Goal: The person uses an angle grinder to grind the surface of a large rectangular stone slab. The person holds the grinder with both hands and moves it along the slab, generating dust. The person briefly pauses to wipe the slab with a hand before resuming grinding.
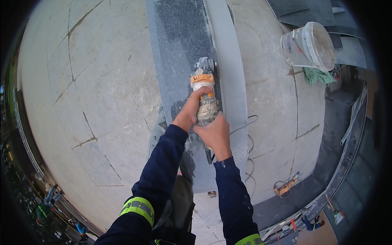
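An angle grinder (207,107) with an orange band and a dusty, tape-wrapped body lies along a dark grey stone slab (175,36). My left hand (191,107) wraps round its body just behind the orange band. Farther back, my right hand (216,134) grips the rear of the body, near the black cord end. The grinder's head points away from me. Its disc (211,64) faces right, at the slab's long right edge; whether it touches the stone I cannot tell. Damp-looking dark patches mark the slab.
A pale grey strip (232,73) runs along the slab's right side. A power cord (250,163) loops over the floor to the right. A white bucket (312,47) lies near green cloth (318,76) and dark slabs (304,12). Another orange power tool (286,185) rests at lower right.
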`<act>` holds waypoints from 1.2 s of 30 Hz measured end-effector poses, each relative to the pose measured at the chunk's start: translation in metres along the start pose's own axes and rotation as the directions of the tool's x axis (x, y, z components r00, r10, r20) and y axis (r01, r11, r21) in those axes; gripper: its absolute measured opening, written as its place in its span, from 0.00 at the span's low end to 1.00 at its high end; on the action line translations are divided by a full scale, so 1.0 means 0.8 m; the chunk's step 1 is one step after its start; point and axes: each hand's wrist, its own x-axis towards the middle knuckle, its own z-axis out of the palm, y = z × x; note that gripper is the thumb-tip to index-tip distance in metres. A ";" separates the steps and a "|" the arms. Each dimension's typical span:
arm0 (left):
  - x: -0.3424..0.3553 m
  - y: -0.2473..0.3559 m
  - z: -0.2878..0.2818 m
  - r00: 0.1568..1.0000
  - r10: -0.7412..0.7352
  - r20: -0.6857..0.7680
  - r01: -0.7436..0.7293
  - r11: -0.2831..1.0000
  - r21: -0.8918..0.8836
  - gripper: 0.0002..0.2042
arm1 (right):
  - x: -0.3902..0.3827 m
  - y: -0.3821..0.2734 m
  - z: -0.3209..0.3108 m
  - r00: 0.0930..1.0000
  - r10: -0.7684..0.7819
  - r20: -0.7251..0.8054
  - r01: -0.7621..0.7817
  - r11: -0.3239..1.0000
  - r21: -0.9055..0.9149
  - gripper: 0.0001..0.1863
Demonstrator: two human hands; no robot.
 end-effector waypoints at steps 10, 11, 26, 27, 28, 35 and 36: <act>-0.009 -0.024 -0.007 1.000 0.025 0.016 -0.025 1.000 -0.007 0.22 | -0.016 0.019 0.007 1.000 0.012 -0.022 -0.012 1.000 0.010 0.31; -0.010 -0.026 -0.007 1.000 0.019 0.013 -0.019 1.000 -0.011 0.22 | -0.017 0.023 0.008 1.000 0.006 -0.028 -0.006 1.000 0.008 0.31; -0.008 -0.029 -0.011 0.999 0.036 -0.013 -0.035 0.998 0.046 0.22 | -0.020 0.023 0.009 0.999 -0.029 -0.041 0.029 0.999 0.014 0.31; -0.002 -0.023 -0.011 0.999 0.039 -0.011 -0.038 0.998 0.047 0.22 | -0.013 0.017 0.008 0.998 -0.038 -0.042 0.038 0.999 0.010 0.31; 0.005 -0.013 -0.009 0.999 0.037 -0.010 -0.037 0.998 0.047 0.22 | -0.005 0.011 0.006 0.998 -0.042 -0.041 0.043 0.999 0.009 0.31; 0.026 0.027 0.003 0.997 0.075 -0.017 -0.073 0.995 0.072 0.22 | 0.033 -0.017 0.003 1.000 -0.014 -0.006 0.014 1.000 0.019 0.31; 0.023 0.026 0.001 0.996 0.084 -0.025 -0.082 0.994 0.066 0.22 | 0.032 -0.015 0.007 1.000 -0.012 -0.004 0.012 1.000 0.022 0.31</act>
